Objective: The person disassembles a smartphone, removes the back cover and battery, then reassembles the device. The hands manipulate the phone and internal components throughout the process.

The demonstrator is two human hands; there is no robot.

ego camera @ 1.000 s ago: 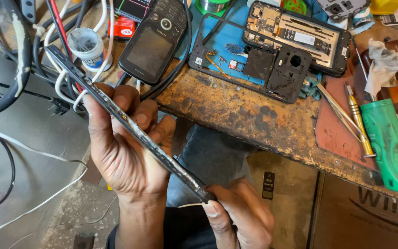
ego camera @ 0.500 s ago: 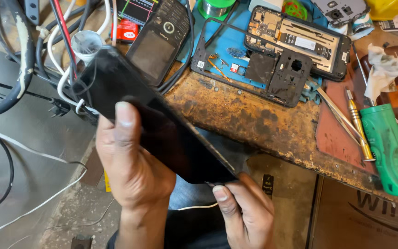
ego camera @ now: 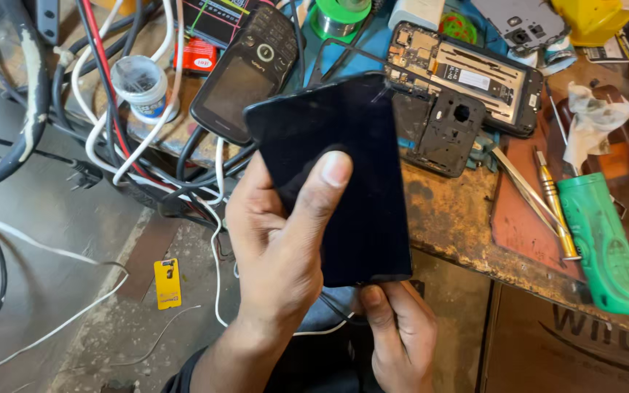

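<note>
A black phone screen panel (ego camera: 358,167) faces me, flat and dark, held in front of the workbench edge. My left hand (ego camera: 278,247) grips its left side, the thumb pressed on the glass. My right hand (ego camera: 398,331) holds the bottom edge from below with its fingertips. Behind the panel lie an opened phone body (ego camera: 467,76) with its circuit board showing and a black inner frame piece (ego camera: 442,131).
A black keypad phone (ego camera: 245,69) lies among cables (ego camera: 111,131) at the left. A green-handled tool (ego camera: 606,244), a gold screwdriver (ego camera: 555,207) and metal tweezers (ego camera: 525,189) rest on the rusty bench (ego camera: 453,218). A white jar (ego camera: 142,84) stands among the cords.
The panel has turned from edge-on to flat toward me and risen to the right. My left thumb now presses on its face.
</note>
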